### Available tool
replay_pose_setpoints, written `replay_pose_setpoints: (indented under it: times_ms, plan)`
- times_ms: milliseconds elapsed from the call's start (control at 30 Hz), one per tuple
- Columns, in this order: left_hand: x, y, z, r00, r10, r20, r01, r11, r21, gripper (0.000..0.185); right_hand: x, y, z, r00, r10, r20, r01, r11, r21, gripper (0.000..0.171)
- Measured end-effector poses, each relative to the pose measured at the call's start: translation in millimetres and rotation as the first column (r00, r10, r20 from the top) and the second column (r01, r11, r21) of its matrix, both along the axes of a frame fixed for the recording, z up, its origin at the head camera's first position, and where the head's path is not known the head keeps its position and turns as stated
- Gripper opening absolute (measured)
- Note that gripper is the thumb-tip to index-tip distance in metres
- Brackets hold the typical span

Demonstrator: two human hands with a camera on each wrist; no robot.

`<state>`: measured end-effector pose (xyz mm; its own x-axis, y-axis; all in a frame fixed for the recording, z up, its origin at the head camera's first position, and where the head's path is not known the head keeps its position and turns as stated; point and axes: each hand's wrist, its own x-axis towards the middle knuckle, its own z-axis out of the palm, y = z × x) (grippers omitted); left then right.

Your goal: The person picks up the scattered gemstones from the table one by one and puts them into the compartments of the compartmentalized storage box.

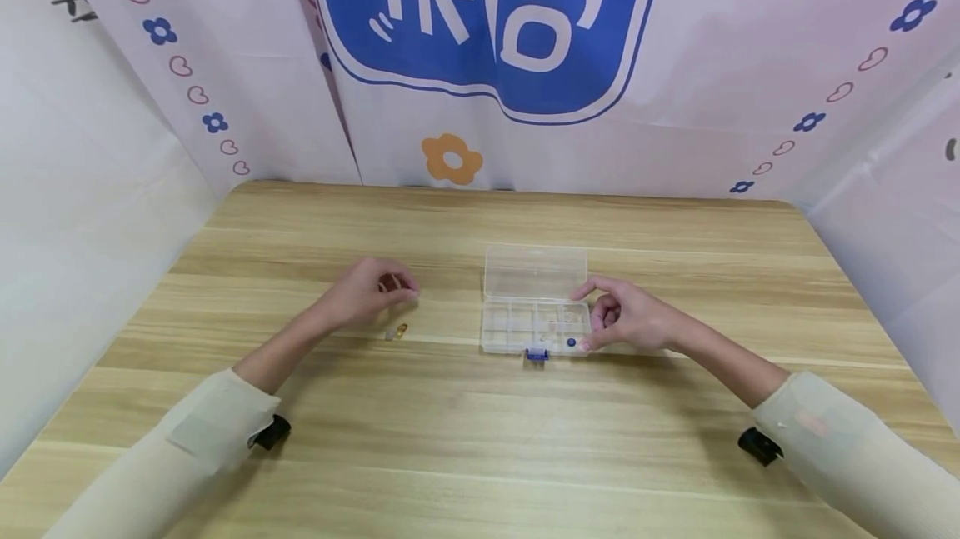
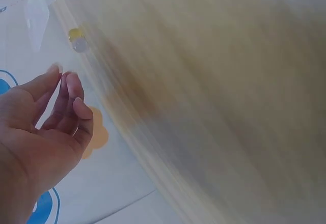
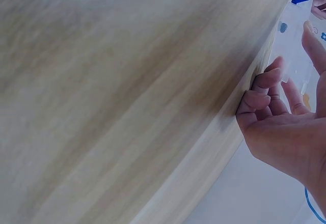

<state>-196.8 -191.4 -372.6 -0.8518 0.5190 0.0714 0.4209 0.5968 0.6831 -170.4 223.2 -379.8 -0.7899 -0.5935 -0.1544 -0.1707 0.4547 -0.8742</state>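
Observation:
A clear plastic compartment box (image 1: 495, 341) lies on the table with its lid (image 1: 536, 272) folded back. My right hand (image 1: 626, 316) holds the box's right end between thumb and forefinger, its other fingers curled. Inside the front right compartment is a small blue bead (image 1: 572, 342); a few tiny pale pieces show in the compartments nearby. To the left of the box, my left hand (image 1: 375, 289) hovers low with thumb and forefinger tips together; I cannot tell whether a tiny piece is between them. Near it lie a yellow bead (image 1: 402, 328) and a pale translucent bead (image 1: 389, 335).
A blue latch (image 1: 537, 353) juts from the box's front edge. The wood-grain table (image 1: 480, 447) meets a printed cloth (image 1: 660, 156) along its back edge. Black wrist cameras, such as the left one (image 1: 270, 432), hang under both sleeves.

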Motion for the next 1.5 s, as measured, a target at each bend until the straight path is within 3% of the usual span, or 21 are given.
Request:
replay_pose_setpoints:
  times_ms: [300,633,1100,1500]
  plan:
    - [3.0,13,1.0,0.999,0.054,-0.001,-0.053,0.995,0.079,0.008,-0.5,0,0.1,1.0,0.001,0.0,-0.001,1.0,0.002,0.063]
    - [2.9,29,2.1,0.99,0.068,0.122,-0.085,0.986,0.145,0.011,0.5,0,0.8,1.0,-0.003,0.001,0.003,1.0,0.009,0.063]
    - [2.3,48,2.2,0.979,0.025,0.201,-0.062,0.982,0.178,0.01,-1.1,0,0.4,1.0,-0.004,0.001,0.004,1.0,0.013,0.063]
    - [0.3,62,1.4,0.983,-0.022,0.183,-0.015,0.979,0.202,0.01,-0.5,-1,0.2,1.0,-0.012,0.005,0.012,1.0,0.014,0.064]
